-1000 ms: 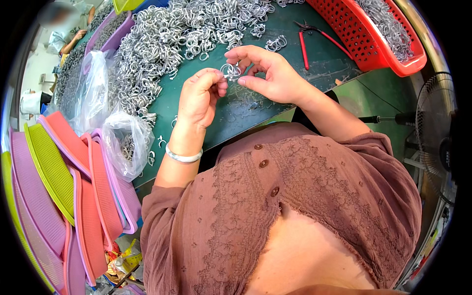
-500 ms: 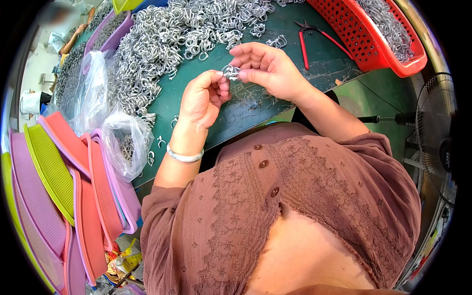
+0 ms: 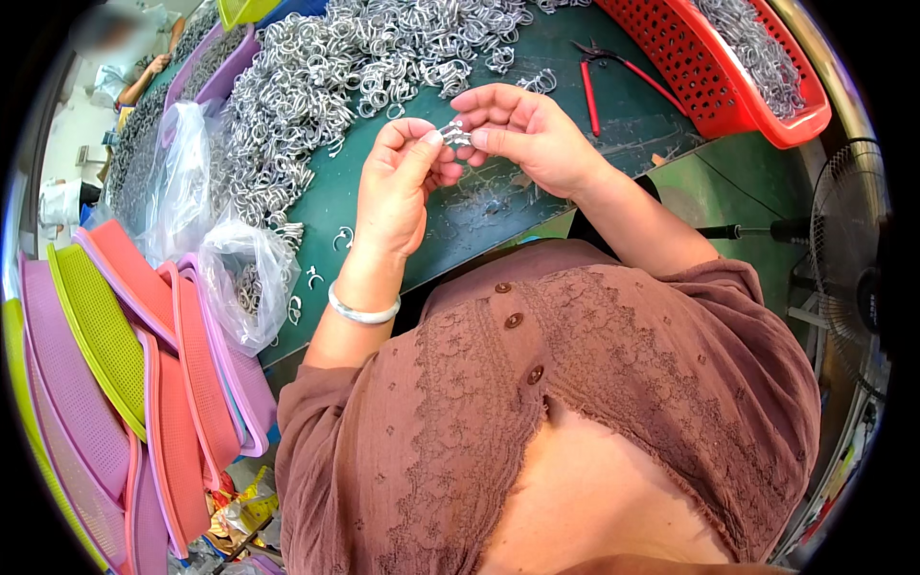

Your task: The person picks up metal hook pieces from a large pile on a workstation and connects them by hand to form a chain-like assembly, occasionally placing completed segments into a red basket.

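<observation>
Between my fingertips, over the green tabletop [image 3: 498, 211], I pinch a small silvery metal ring-shaped piece [image 3: 454, 135]. My left hand [image 3: 402, 182], with a pale bangle on its wrist, grips the piece between thumb and fingers. From the other side, my right hand [image 3: 527, 134] holds it with thumb and curled fingers. The fingers partly cover the piece, so its exact form is hidden. Beyond my hands spreads a large heap of similar metal rings [image 3: 316, 77]. A small cluster of rings [image 3: 539, 81] lies just past my right hand.
Red-handled pliers [image 3: 592, 101] lie to the right, beside a red perforated basket [image 3: 714, 72] of metal pieces. Clear plastic bags [image 3: 244, 287] and stacked coloured baskets [image 3: 105, 355] are at the left. A fan [image 3: 848, 259] stands far right; another person [image 3: 115, 72] is at the far left.
My left hand has turned, its thumb now pressing over the piece. The metal piece has tilted between my fingers; my right hand has barely shifted.
</observation>
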`<act>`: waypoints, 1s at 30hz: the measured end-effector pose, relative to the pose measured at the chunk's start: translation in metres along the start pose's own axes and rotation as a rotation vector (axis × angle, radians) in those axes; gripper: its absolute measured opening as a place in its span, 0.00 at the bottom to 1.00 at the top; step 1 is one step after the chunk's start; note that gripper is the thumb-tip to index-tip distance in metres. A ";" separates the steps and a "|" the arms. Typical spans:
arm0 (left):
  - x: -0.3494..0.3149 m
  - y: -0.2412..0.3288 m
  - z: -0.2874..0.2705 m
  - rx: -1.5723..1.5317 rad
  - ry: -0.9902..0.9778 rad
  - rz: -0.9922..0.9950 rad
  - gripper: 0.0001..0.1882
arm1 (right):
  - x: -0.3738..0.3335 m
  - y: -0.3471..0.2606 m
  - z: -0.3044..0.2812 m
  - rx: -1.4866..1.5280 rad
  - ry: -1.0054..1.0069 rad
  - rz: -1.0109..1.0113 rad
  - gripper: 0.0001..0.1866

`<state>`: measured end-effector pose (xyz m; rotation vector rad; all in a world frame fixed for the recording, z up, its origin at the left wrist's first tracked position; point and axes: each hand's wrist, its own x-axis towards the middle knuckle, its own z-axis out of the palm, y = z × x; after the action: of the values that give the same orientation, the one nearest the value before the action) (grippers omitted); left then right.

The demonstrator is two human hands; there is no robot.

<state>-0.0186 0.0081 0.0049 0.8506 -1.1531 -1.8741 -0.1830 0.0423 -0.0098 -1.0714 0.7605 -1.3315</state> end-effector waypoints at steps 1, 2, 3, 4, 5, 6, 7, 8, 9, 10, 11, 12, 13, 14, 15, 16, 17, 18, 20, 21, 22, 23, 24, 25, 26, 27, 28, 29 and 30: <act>0.000 0.000 0.001 0.009 0.002 0.019 0.05 | 0.000 0.000 0.000 0.007 -0.009 -0.003 0.17; 0.000 0.001 0.002 0.014 -0.002 0.027 0.05 | 0.000 -0.001 0.001 0.001 -0.008 -0.009 0.18; -0.001 0.001 0.002 0.020 -0.006 0.035 0.06 | -0.001 -0.002 0.002 -0.004 -0.008 -0.015 0.18; -0.001 0.001 0.003 0.026 -0.010 0.042 0.06 | -0.001 -0.003 0.003 -0.010 -0.007 -0.021 0.19; 0.000 0.001 0.003 0.031 -0.010 0.057 0.05 | -0.001 -0.002 0.003 -0.013 -0.016 -0.026 0.19; 0.000 0.000 0.002 0.036 -0.010 0.071 0.05 | -0.001 0.000 0.003 -0.016 -0.025 -0.031 0.20; 0.001 -0.001 0.001 0.041 -0.009 0.086 0.04 | 0.000 0.001 0.003 -0.019 -0.035 -0.036 0.20; 0.001 -0.001 0.001 0.063 -0.004 0.110 0.04 | 0.000 0.002 0.003 -0.021 -0.035 -0.043 0.21; 0.002 -0.002 0.001 0.085 0.000 0.133 0.04 | -0.001 0.002 0.003 -0.023 -0.035 -0.050 0.21; 0.002 -0.003 0.001 0.107 0.004 0.157 0.03 | -0.001 0.002 0.003 -0.026 -0.035 -0.056 0.21; 0.003 -0.005 0.000 0.140 0.000 0.188 0.03 | -0.001 0.002 0.004 -0.039 -0.031 -0.063 0.21; 0.003 -0.006 0.000 0.173 -0.004 0.219 0.04 | -0.001 0.002 0.004 -0.052 -0.026 -0.070 0.20; 0.003 -0.007 -0.001 0.205 -0.007 0.249 0.04 | -0.001 0.002 0.005 -0.064 -0.022 -0.076 0.20; 0.003 -0.008 -0.001 0.251 -0.009 0.269 0.04 | -0.001 0.000 0.006 -0.064 -0.014 -0.073 0.19; 0.003 -0.009 -0.002 0.296 -0.010 0.288 0.04 | -0.002 -0.002 0.008 -0.063 -0.006 -0.070 0.19; 0.002 -0.009 -0.002 0.341 -0.012 0.308 0.05 | -0.002 -0.004 0.009 -0.063 0.001 -0.068 0.18; 0.002 -0.009 -0.002 0.357 -0.013 0.316 0.05 | -0.002 -0.004 0.009 -0.092 -0.001 -0.077 0.18; 0.001 -0.009 -0.002 0.373 -0.014 0.323 0.05 | -0.003 -0.004 0.009 -0.120 -0.003 -0.087 0.17; 0.001 -0.008 -0.002 0.385 -0.017 0.328 0.05 | -0.003 -0.003 0.008 -0.164 -0.006 -0.109 0.17; 0.001 -0.009 -0.002 0.382 -0.017 0.325 0.05 | -0.003 -0.001 0.007 -0.179 -0.008 -0.122 0.17; 0.001 -0.009 -0.003 0.380 -0.017 0.322 0.05 | -0.003 0.000 0.006 -0.193 -0.010 -0.134 0.17; 0.001 -0.010 -0.004 0.369 -0.016 0.324 0.05 | -0.003 0.000 0.006 -0.199 -0.012 -0.137 0.17; 0.001 -0.010 -0.005 0.359 -0.015 0.326 0.05 | -0.004 -0.001 0.006 -0.205 -0.014 -0.141 0.17; 0.001 -0.011 -0.005 0.349 -0.014 0.328 0.05 | -0.004 -0.001 0.006 -0.211 -0.015 -0.144 0.17; 0.002 -0.012 -0.005 0.342 -0.013 0.340 0.05 | -0.004 -0.001 0.006 -0.217 -0.011 -0.146 0.17; 0.002 -0.012 -0.005 0.335 -0.011 0.352 0.05 | -0.004 -0.002 0.007 -0.224 -0.006 -0.148 0.17; 0.002 -0.013 -0.005 0.329 -0.010 0.364 0.05 | -0.004 -0.002 0.007 -0.230 -0.001 -0.150 0.17; 0.001 -0.013 -0.005 0.343 -0.016 0.389 0.05 | -0.004 -0.001 0.006 -0.236 0.004 -0.164 0.17; 0.001 -0.013 -0.005 0.357 -0.021 0.413 0.05 | -0.003 0.000 0.006 -0.242 0.008 -0.178 0.16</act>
<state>-0.0187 0.0090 -0.0091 0.7115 -1.5717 -1.3652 -0.1781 0.0462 -0.0080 -1.3521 0.8641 -1.4188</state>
